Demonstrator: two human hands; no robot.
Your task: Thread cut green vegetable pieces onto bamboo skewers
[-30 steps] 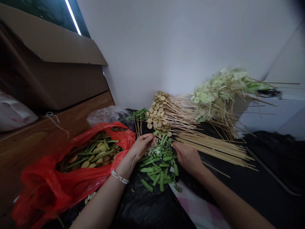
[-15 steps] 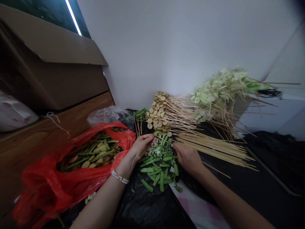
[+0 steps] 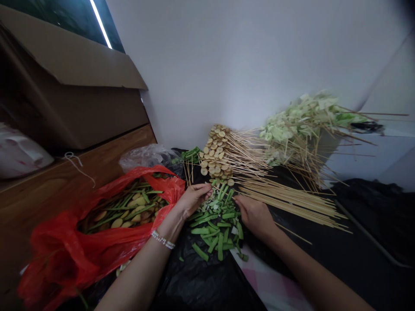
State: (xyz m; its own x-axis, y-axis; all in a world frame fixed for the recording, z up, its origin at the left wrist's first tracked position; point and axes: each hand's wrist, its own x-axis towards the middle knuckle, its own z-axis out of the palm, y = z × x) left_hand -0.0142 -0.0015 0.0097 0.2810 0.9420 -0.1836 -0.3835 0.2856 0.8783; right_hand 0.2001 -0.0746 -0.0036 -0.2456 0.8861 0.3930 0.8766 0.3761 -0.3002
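My right hand (image 3: 256,214) is closed around a thin bamboo skewer (image 3: 293,233), whose rear end sticks out below the wrist toward the right. The skewer's front part points toward my left hand (image 3: 196,199), which is pinched with thumb and fingers together. What those fingertips hold is too small to make out. Below and between both hands lies a loose pile of cut green bean pieces (image 3: 220,224) on black plastic (image 3: 191,285). Just beyond the hands are stacked skewers of potato slices (image 3: 214,153), their sticks pointing right.
Bare bamboo skewers (image 3: 298,205) lie in a row at the right. Skewered cabbage leaves (image 3: 298,116) are heaped by the wall. An open red plastic bag (image 3: 126,246) with potato slices and green stems sits left. A cardboard box (image 3: 81,108) stands behind it.
Both hands have dipped very slightly, and the skewer's rear end has shifted a little to the left. The piles look the same.
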